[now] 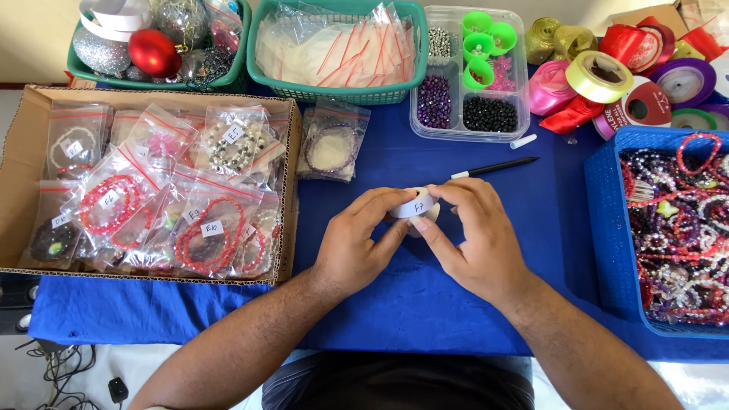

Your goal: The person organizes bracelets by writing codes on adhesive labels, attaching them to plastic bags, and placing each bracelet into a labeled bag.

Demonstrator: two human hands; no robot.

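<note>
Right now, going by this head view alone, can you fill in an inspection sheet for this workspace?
Surface: table under a blue cloth, crowded at the edges.
Job's things: roll of white tape, its hand-marked end pinched by both hands.
Clutter: black pen and its white cap lying apart; cardboard box of bagged bracelets; one bagged bracelet beside it; green basket of empty zip bags; green basket with baubles; clear bead tray; ribbon spools; blue basket of loose bracelets.
Hands: left hand and right hand both hold the tape.
Cables: dark cords on the floor, lower left.
Surroundings: pale wall behind; nothing else seen.
</note>
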